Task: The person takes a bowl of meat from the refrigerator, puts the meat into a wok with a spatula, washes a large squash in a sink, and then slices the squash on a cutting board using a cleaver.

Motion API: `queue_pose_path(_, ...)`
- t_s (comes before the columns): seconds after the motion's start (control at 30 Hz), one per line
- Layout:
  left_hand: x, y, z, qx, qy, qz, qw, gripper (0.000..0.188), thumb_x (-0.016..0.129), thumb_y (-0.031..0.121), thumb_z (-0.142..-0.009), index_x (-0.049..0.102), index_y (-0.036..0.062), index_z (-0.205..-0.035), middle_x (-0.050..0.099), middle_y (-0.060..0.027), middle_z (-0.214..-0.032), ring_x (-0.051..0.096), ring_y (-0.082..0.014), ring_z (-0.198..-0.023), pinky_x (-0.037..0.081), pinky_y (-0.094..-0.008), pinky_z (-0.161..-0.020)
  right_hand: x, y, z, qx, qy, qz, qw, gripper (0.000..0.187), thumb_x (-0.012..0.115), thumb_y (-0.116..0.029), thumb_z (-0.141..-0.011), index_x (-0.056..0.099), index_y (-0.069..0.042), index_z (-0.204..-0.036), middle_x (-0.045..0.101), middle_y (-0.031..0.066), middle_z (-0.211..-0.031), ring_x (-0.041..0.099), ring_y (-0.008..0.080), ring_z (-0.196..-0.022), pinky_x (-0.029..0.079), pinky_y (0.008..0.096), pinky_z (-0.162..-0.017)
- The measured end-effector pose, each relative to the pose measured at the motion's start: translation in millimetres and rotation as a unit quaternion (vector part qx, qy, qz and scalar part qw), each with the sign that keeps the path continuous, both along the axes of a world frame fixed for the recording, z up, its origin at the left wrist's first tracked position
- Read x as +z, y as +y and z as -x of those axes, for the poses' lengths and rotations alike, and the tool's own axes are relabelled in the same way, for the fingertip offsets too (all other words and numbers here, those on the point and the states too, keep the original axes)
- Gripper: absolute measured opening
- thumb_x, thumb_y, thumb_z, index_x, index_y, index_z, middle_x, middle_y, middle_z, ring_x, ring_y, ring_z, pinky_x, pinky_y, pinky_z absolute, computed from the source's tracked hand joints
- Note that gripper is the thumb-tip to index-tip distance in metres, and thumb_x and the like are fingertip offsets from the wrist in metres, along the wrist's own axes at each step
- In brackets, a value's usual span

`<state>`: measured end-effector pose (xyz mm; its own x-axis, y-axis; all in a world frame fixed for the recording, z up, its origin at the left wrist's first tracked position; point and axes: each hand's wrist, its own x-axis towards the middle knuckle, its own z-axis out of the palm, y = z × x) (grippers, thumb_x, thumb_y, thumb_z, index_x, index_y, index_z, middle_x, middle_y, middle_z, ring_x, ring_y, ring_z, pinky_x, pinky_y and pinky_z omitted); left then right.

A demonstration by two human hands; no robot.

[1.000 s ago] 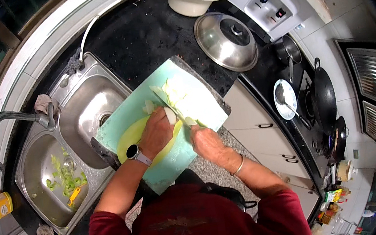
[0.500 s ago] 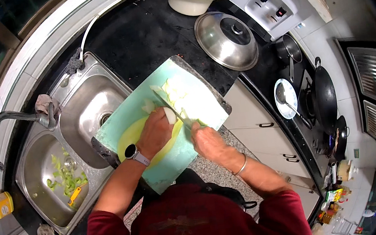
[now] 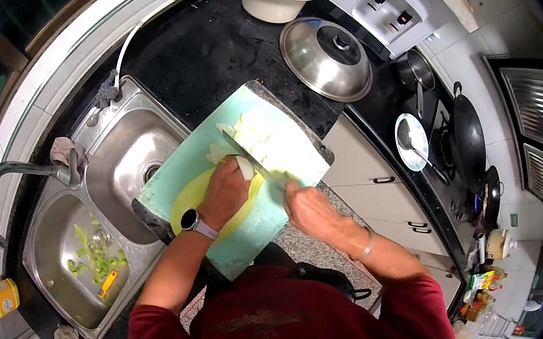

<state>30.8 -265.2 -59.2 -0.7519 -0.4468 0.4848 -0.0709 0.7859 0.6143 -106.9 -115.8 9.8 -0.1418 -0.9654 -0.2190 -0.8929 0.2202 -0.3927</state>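
On a pale green cutting board (image 3: 241, 252), my left hand (image 3: 225, 193) presses down with curled fingers on a piece of pale, white-fleshed vegetable (image 3: 245, 168). Its exact kind I cannot make out. My right hand (image 3: 310, 209) grips a kitchen knife (image 3: 259, 165), whose blade slants across the board right beside that piece. Beyond the blade lie several whitish cut pieces (image 3: 256, 130), partly washed out by glare. A long light green vegetable piece (image 3: 183, 198) rests under and beside my left hand, which hides part of it.
Left of the board is a double steel sink (image 3: 123, 137); green peelings (image 3: 96, 257) and a yellow-handled peeler (image 3: 108, 283) lie in one basin. A steel pan lid (image 3: 320, 70) and cream pot (image 3: 277, 4) stand beyond. At right are a wok (image 3: 466, 144) and a plate with a ladle (image 3: 411, 144).
My right hand has shifted slightly right and toward me, drawing the knife along with it. More of the blade shows. My left hand stays in place on the vegetable piece.
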Motion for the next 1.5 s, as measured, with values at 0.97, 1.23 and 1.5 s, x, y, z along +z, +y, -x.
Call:
queue_pose_path(0.97, 39.3, -29.6, 43.9, -0.033, -0.488, 0.394, 0.778, 0.016, 0.059, 0.017, -0.084, 0.074, 0.0146, -0.081, 0.065, -0.0025, -0.086, 0.060, -0.0168, -0.091, 0.036, -0.0367, -0.088, -41.9, -1.3, 45.7, -0.337, -0.455, -0.034, 0.824, 0.016, 0.052, -0.016, -0.098, 0.051, -0.001, -0.098, 0.049, 0.0014, -0.063, 0.048, 0.0111, -0.046, 0.043, 0.0284, -0.043)
queue_pose_path(1.23, 30.9, -53.9, 35.9, 0.060, -0.435, 0.235, 0.867, 0.013, 0.062, 0.011, -0.084, 0.071, 0.0041, -0.088, 0.067, -0.0144, -0.095, 0.067, -0.0324, -0.087, 0.049, -0.0433, -0.074, -58.9, 4.2, 43.4, -0.260, -0.155, 0.076, 0.950, 0.052, 0.059, -0.016, -0.091, 0.039, 0.005, -0.135, 0.060, 0.0275, -0.100, 0.064, 0.0444, -0.092, 0.052, 0.0476, -0.083)
queue_pose_path(1.5, 63.1, -26.8, -47.1, 0.017, -0.392, -0.126, 0.911, 0.075, 0.073, 0.048, -0.081, 0.052, -0.0052, -0.129, 0.057, -0.0247, -0.118, 0.053, -0.0402, -0.115, 0.044, -0.0461, -0.100, -42.7, 5.9, 30.8, -0.183, -0.017, 0.049, 0.982, 0.062, 0.064, -0.022, -0.088, 0.040, 0.004, -0.139, 0.050, 0.0229, -0.125, 0.051, 0.0386, -0.115, 0.048, 0.0457, -0.089)
